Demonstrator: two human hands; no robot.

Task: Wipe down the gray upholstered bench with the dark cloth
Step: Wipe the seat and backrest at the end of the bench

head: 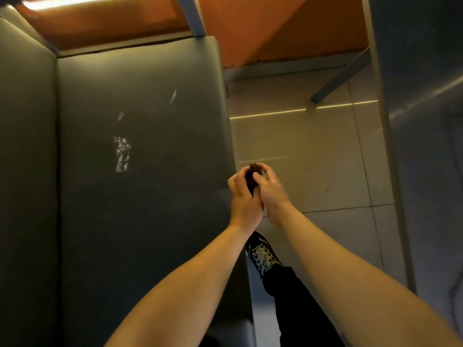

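The gray upholstered bench point(140, 196) fills the left half of the head view, its seat running away from me and its backrest point(25, 171) at the far left. A patch of small white specks point(122, 154) lies on the seat, with two pale streaks farther back. The dark cloth point(251, 181) is bunched small between both hands, just past the seat's right edge. My left hand point(244, 199) and my right hand point(271, 194) are both closed around it, pressed together above the floor.
An orange table point(263, 28) with gray metal legs stands beyond the bench end. Pale floor tiles point(313, 159) lie to the right of the bench. A tall gray panel point(426, 121) bounds the right side. My black shoe point(263, 256) and trouser leg are below my hands.
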